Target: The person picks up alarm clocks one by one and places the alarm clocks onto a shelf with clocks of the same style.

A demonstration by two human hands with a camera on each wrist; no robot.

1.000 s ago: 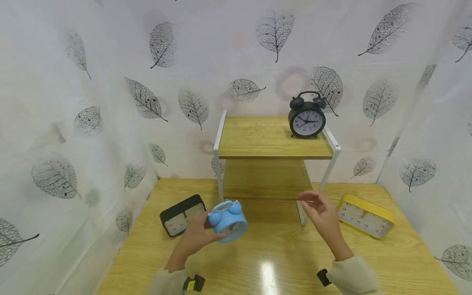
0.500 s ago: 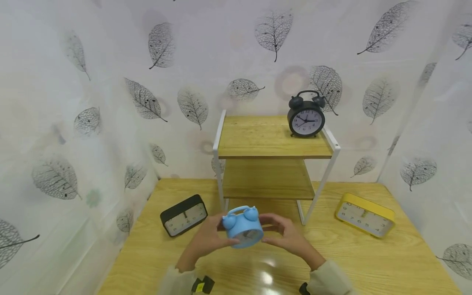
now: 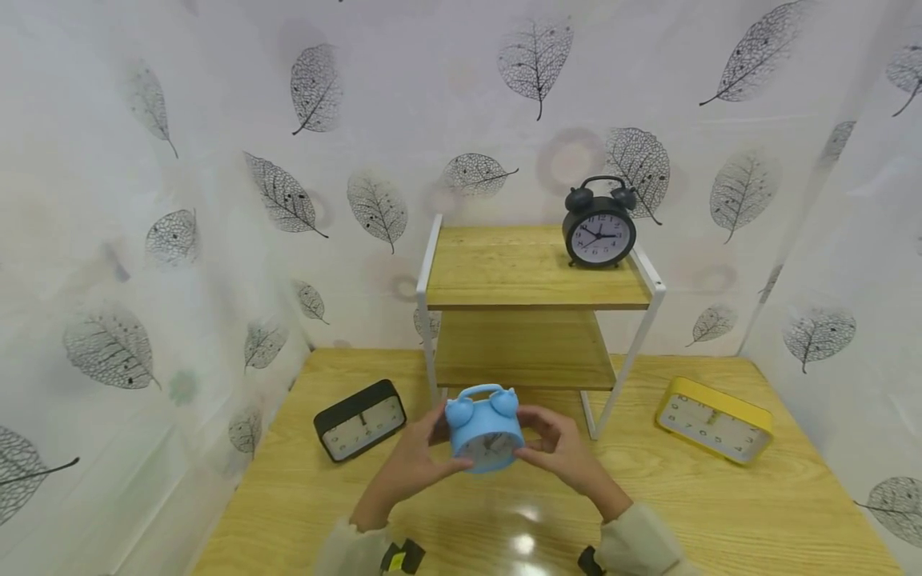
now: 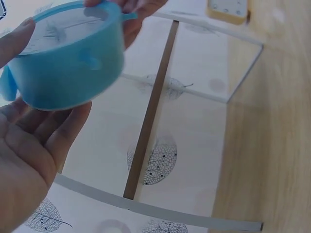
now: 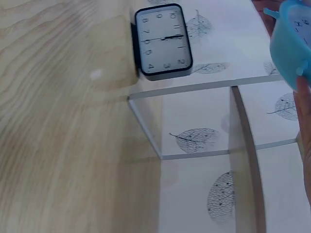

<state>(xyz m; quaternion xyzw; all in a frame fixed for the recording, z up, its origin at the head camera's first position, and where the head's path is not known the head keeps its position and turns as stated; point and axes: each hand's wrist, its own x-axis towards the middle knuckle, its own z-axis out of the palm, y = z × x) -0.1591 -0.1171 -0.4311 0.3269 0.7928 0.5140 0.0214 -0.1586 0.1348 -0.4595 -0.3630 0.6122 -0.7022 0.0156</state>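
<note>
A light blue twin-bell alarm clock point(image 3: 487, 432) is held up in front of the shelf, its dial tilted upward. My left hand point(image 3: 415, 460) grips its left side, thumb at the front rim and fingers behind. On the opposite side my right hand point(image 3: 565, 456) pinches it between thumb and fingers. In the left wrist view the clock's body point(image 4: 73, 73) lies over my left fingers point(image 4: 68, 128), thumb on the rim. At the edge of the right wrist view, fingers of my right hand point(image 5: 304, 114) touch the blue clock point(image 5: 291, 48).
A two-tier wooden shelf point(image 3: 536, 276) with white metal legs stands at the back of the table point(image 3: 691, 496). On its top right is a black twin-bell clock point(image 3: 599, 232). A black rectangular clock point(image 3: 360, 422) lies left, a yellow one point(image 3: 715, 420) right.
My right hand has come in from the right and taken hold of the blue clock's right side. My left hand has carried the clock rightward, and its dial has turned more toward me.
</note>
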